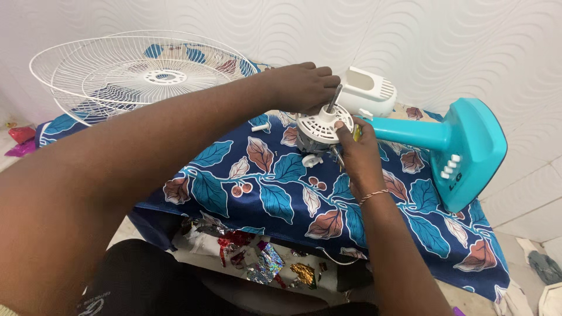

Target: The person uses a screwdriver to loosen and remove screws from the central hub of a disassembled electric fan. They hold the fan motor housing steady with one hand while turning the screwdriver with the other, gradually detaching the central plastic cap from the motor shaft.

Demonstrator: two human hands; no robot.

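Surroundings: a table draped in a blue leaf-print cloth (275,193) stands against a white textured wall (445,47); two white wire fan guards (140,73) lie stacked at the far left of it, and shiny foil scraps (263,266) litter the floor below its near edge
Fan parts: a turquoise fan stand (462,146) lies on its side at the right, its neck pointing left; a white motor cover (369,90) sits just behind that neck; a small white knob (260,126) rests on the cloth left of the motor
In the way: the left forearm crosses the foreground and hides much of the table's near left; the left hand covers the motor's far rim
Motor: the white vented fan motor (323,130) stands at mid-table at the end of the stand's neck, its metal shaft (335,97) tilted upward
Left hand: the left hand (304,86) is curled over the motor's top edge, fingers closed beside the shaft, touching the housing
Right hand: the right hand (358,155) is clasped narrowly around a yellow-handled tool (356,132) at the motor's right side; the tool's tip cannot be made out
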